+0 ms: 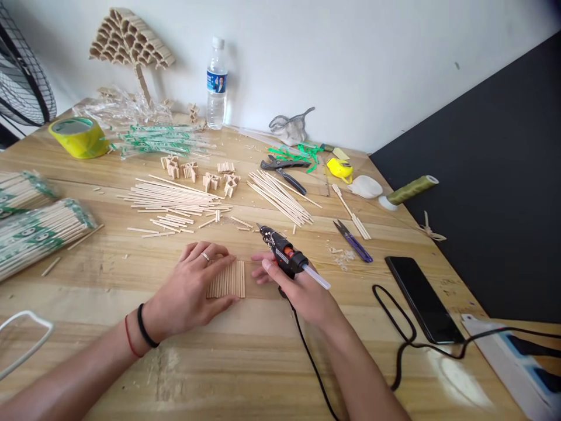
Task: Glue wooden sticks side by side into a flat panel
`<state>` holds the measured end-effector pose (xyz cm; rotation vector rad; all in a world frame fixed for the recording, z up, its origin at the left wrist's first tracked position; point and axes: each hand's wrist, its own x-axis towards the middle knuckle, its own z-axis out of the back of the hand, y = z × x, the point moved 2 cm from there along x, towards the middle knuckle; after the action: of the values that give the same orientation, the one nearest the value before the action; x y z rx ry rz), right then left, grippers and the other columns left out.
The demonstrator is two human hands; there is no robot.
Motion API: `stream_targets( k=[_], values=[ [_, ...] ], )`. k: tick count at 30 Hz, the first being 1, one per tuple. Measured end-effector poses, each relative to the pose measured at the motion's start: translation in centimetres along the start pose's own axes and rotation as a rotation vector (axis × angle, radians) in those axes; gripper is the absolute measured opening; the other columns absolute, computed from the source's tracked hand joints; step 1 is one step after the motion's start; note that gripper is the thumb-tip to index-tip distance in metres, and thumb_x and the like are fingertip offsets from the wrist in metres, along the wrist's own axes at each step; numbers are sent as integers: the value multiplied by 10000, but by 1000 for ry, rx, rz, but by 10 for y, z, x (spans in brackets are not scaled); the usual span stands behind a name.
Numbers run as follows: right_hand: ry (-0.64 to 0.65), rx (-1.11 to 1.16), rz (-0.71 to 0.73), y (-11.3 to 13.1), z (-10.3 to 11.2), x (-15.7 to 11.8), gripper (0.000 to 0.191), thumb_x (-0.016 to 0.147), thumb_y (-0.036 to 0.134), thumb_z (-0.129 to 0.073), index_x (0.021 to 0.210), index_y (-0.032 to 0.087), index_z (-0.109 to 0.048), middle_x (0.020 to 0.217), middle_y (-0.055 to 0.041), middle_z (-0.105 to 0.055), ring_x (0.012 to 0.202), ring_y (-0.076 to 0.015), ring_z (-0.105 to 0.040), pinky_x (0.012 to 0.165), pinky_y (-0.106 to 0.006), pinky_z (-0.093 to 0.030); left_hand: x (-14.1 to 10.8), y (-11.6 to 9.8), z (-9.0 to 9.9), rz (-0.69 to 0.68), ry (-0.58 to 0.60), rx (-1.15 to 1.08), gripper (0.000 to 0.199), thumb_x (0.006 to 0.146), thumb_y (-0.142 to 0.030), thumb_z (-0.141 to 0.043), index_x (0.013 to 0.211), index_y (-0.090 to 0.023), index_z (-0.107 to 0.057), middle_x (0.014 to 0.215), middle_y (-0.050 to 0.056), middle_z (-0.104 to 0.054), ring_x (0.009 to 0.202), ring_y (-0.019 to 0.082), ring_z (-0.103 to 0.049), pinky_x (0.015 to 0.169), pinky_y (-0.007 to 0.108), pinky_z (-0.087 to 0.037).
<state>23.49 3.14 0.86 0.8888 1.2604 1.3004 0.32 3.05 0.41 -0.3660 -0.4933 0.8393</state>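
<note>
My left hand (193, 286) grips a small flat panel of short wooden sticks (233, 279) laid side by side on the table, fingers along its far edge and thumb along the near edge. Part of the panel is hidden under the palm. In my right hand (302, 289) is a black hot glue gun (287, 252), its nozzle pointing away to the upper left and a clear glue stick jutting from its back. The gun is just right of the panel, apart from it. Beyond both hands lie short cut sticks (173, 222) and a pile of long sticks (175, 196).
Pliers (284, 169), purple-handled snips (353, 241), a yellow tape measure (339, 169) and a phone (423, 298) lie to the right. The gun's black cord (307, 345) runs toward me. Bagged sticks (39, 237), yellow tape (79, 137) and a water bottle (216, 85) stand around.
</note>
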Motion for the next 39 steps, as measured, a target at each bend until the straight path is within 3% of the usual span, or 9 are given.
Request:
stream_targets(
  k=[4, 7, 17, 26, 39],
  values=[
    [28, 81, -24, 2, -4, -1, 374, 906, 565, -782, 1022, 210, -756, 1147, -128, -828, 857, -290, -836, 690, -410, -728, -1, -1, -4, -73, 16, -24, 506, 1008, -368, -689, 1474, -189, -604, 1478, 156, -671, 1432, 360, -561, 1241, 588, -386],
    [52, 85, -48, 3, -4, -3, 327, 916, 520, -778, 1053, 223, -768, 1203, -129, -821, 901, -316, -847, 674, -413, -737, -3, 0, -7, -92, 52, -11, 546, 1031, -332, -659, 1539, -165, -547, 1547, 166, -634, 1517, 355, -506, 1294, 612, -344],
    [86, 117, -27, 6, -7, -5, 229, 951, 458, -755, 1044, 250, -771, 1089, -77, -836, 881, -299, -850, 705, -406, -735, -1, 2, -8, -30, 41, -14, 530, 977, -352, -716, 1474, -196, -621, 1568, 171, -613, 1513, 391, -513, 1258, 640, -426],
    [100, 80, -24, 4, -8, -8, 210, 983, 441, -725, 1079, 258, -695, 1180, -93, -819, 911, -307, -851, 668, -398, -733, 2, 2, -7, -10, 84, -21, 521, 980, -336, -700, 1470, -177, -622, 1574, 184, -586, 1561, 413, -431, 1240, 641, -446],
    [126, 79, -32, 6, -7, -7, 263, 975, 486, -720, 1106, 259, -700, 1202, -100, -819, 925, -318, -855, 660, -400, -728, 1, 8, -7, -15, 64, -65, 491, 993, -373, -716, 1448, -203, -651, 1554, 178, -607, 1523, 410, -483, 1234, 633, -449]
  ],
)
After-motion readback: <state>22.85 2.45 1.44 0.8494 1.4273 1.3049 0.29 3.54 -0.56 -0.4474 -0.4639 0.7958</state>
